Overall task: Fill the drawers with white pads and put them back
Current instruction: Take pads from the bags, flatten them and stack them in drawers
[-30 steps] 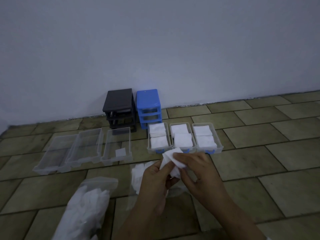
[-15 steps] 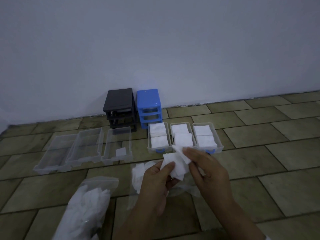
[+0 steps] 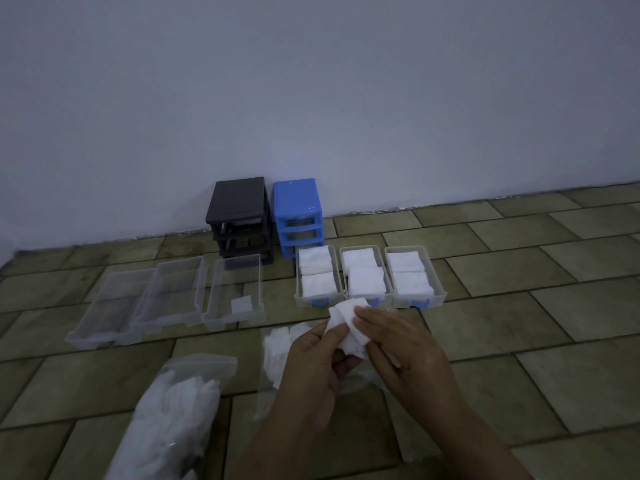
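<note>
A: Two hands on one small wad of white pads [image 3: 348,322]: left hand [image 3: 311,372] pinching its near edge between thumb and fingertips, right hand [image 3: 401,344] resting over the far side, fingers fairly straight, thumb hidden.

B: Best handled how?

A: Probably by peeling off one pad with the right fingertips, keeping the left pinch firm. Thin and limp by the look, so likely to cling together; worth squaring up before laying flat.

B: Headed where?

A: Ahead and left of the hands: three clear drawers [image 3: 173,292] side by side, nearly bare, a single pad [image 3: 241,304] in the one nearest the hands [image 3: 235,289]. Straight ahead, just past the fingertips, three blue-handled drawers [image 3: 369,277] already stacked with white squares.

B: Spare pads?

A: Loose heap [image 3: 280,344] under the left hand, plus a clear bag [image 3: 173,420] of more near the left wrist.

B: And the cabinets?

A: Beyond the drawers against the wall: black frame [image 3: 239,216] and blue frame [image 3: 298,211], slots open.
</note>
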